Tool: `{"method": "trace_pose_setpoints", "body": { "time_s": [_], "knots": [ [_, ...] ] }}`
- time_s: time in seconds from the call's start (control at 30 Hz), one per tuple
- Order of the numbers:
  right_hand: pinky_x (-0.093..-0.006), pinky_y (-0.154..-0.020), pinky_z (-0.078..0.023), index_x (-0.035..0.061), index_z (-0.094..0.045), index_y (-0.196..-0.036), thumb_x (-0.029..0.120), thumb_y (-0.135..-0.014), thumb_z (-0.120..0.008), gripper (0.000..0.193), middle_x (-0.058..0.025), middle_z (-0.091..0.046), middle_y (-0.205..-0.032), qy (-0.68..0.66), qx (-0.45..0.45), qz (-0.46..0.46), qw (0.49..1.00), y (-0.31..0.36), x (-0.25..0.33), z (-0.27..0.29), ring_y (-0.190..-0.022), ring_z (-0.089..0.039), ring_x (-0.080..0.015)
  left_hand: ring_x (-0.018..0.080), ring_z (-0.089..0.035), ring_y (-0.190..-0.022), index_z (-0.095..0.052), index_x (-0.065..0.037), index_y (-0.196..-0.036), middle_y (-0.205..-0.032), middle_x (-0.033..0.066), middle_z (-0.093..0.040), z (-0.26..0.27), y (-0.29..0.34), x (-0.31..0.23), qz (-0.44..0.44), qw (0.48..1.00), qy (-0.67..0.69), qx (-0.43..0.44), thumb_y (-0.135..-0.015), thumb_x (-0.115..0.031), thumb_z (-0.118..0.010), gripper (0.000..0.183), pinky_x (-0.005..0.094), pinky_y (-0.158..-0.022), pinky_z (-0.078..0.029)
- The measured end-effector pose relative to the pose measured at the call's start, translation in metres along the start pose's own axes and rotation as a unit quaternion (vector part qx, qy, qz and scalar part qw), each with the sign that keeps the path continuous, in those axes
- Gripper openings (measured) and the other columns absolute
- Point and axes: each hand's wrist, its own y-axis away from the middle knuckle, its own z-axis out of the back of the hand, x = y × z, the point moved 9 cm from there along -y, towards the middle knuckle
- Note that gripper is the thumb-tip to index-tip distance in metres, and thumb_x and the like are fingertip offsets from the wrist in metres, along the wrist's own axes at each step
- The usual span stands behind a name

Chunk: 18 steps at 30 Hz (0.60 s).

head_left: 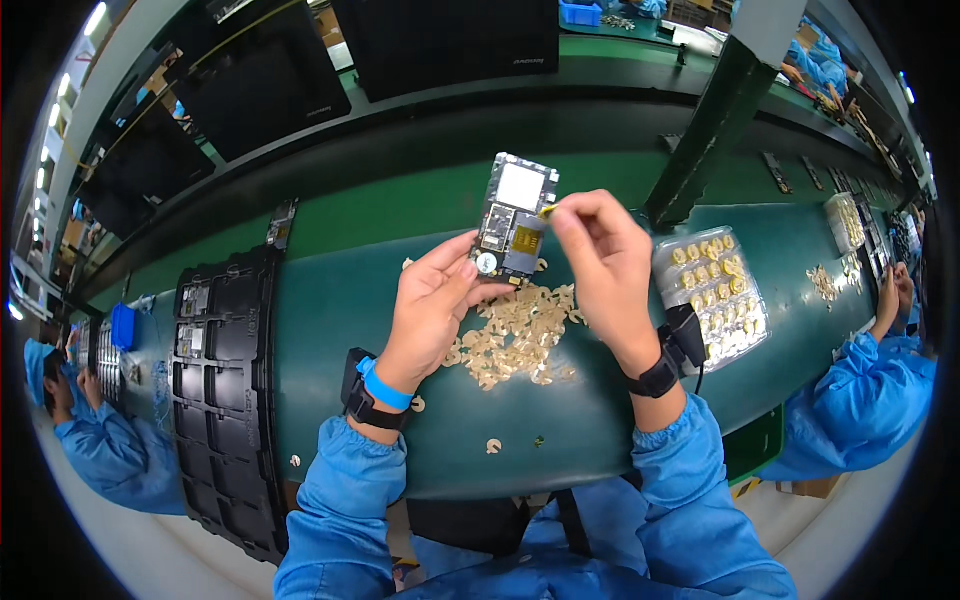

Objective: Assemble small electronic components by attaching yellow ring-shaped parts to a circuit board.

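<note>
My left hand (437,305) grips a circuit board (515,220) by its lower end, holding it up over the bench. The board carries a bright square shield, a gold-brown patch and a round silver piece near my left thumb. At the board's right edge, my right hand (604,255) pinches a small yellowish piece (548,211) between thumb and fingertips. Its exact kind is too small to tell. Below both hands lies a loose pile of small cream-coloured round pieces (515,335), many with a notch.
A clear tray of round gold parts (712,295) sits to the right. On the left stands a black compartment tray (225,390) with a few boards in it. A green post (715,130) rises behind the right tray. Co-workers in blue (865,395) sit at both sides.
</note>
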Motion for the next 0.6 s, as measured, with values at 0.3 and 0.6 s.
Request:
{"method": "trace_pose_setpoints", "body": {
  "time_s": [0.3,0.6],
  "knots": [
    [-0.0309,-0.062,-0.046,-0.0054,-0.068,-0.099,0.004,-0.097,-0.071,0.01,-0.0097,-0.063,-0.085,0.094,0.173,-0.02,0.98,0.016,0.0,-0.035,-0.066,-0.057,-0.016,0.0195,-0.07,-0.113,-0.053,0.009,-0.137,-0.127,0.0165,-0.071,-0.009,-0.004,-0.001,-0.028,0.995,-0.093,-0.001,-0.112,-0.013,-0.054,0.033,0.0368,-0.1,-0.059],
    [-0.0339,-0.062,-0.05,-0.0057,-0.07,-0.095,0.005,-0.095,-0.072,0.011,-0.0129,-0.066,-0.084,0.128,0.159,-0.041,0.978,0.012,0.001,-0.04,-0.066,-0.062,-0.0194,0.0221,-0.072,-0.111,-0.052,0.007,-0.136,-0.124,0.019,-0.072,-0.009,-0.007,-0.009,-0.024,0.994,-0.103,0.011,-0.112,-0.015,-0.054,0.032,0.0374,-0.097,-0.06]
  ]
}}
